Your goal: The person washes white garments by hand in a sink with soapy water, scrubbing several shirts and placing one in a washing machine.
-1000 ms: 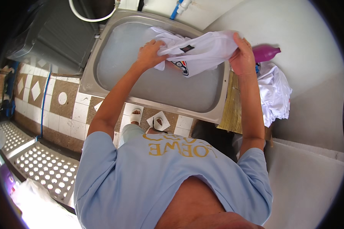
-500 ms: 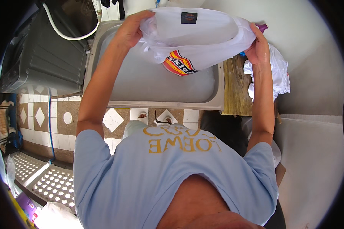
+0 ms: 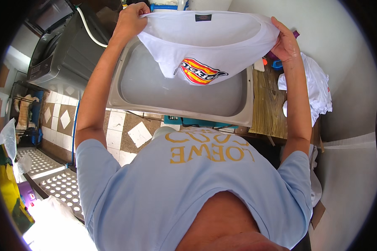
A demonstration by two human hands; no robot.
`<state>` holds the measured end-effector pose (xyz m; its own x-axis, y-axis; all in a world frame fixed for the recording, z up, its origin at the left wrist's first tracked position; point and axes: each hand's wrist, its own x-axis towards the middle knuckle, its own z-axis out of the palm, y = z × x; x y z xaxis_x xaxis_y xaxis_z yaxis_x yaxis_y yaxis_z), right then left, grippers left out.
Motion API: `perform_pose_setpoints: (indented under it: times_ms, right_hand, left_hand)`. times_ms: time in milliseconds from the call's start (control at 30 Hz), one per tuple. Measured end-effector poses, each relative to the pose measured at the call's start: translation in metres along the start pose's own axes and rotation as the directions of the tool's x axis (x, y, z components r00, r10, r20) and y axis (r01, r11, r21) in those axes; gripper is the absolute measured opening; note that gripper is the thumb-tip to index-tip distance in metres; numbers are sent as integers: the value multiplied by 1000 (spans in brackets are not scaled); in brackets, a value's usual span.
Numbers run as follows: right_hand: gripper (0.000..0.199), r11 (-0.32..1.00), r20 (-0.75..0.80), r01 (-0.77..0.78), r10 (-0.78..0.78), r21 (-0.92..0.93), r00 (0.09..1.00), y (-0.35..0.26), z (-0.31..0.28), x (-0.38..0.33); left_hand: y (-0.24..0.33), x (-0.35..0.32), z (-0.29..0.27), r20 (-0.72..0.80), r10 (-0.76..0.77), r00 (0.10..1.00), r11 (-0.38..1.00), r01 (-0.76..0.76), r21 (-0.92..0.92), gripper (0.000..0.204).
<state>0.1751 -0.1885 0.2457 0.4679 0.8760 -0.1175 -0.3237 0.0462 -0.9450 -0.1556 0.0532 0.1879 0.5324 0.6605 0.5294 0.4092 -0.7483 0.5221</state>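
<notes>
Both my hands hold up a wet-looking white T-shirt (image 3: 243,56), spread by its neckline above a steel sink (image 3: 184,109) of cloudy greyish water. My left hand (image 3: 131,23) pinches the shirt's left upper end, fingers closed. At the opposite end my right hand (image 3: 286,45) grips the fabric, thumb upward, other fingers partly hidden. The neck opening faces up, with a dark label at its far inner edge. A red, yellow and black print sits on the front, which hangs down in folds toward the sink.
Right of the sink, a wooden board (image 3: 267,106) carries a crumpled white garment (image 3: 316,90) and a blue item (image 3: 277,65). A grey washing machine (image 3: 71,54) with a white hose (image 3: 90,29) stands at left. Perforated grey panels (image 3: 63,186) lie lower left, and a pale wall rises at right.
My left hand has moved left and up, pulling the T-shirt wider and flatter. My right hand shifted slightly right. The view has turned, bringing more of the washing machine into sight.
</notes>
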Motion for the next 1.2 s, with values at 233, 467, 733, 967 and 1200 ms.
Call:
perform_pose_setpoints:
  times_ms: [233,467,733,967,1200]
  right_hand:
    - [40,998,162,43,-36,-43,986,40,14,-16]
    - [42,999,161,-8,15,-46,987,87,12,-26]
    - [41,993,180,33,-12,-113,984,93,21,-22]
    - [33,992,143,-19,37,-125,989,126,23,19]
    - [31,986,224,4,35,-168,974,154,29,41]
  left_hand:
    - [-10,-50,4,266,-369,891,798,450,-401,22]
    - [-17,-110,38,307,-482,820,657,571,-493,35]
    - [-24,-117,51,90,-430,898,664,382,-643,27]
    - [-56,-123,100,-59,-224,973,881,228,416,45]
    - [-50,-93,193,302,-40,952,995,11,96,65]
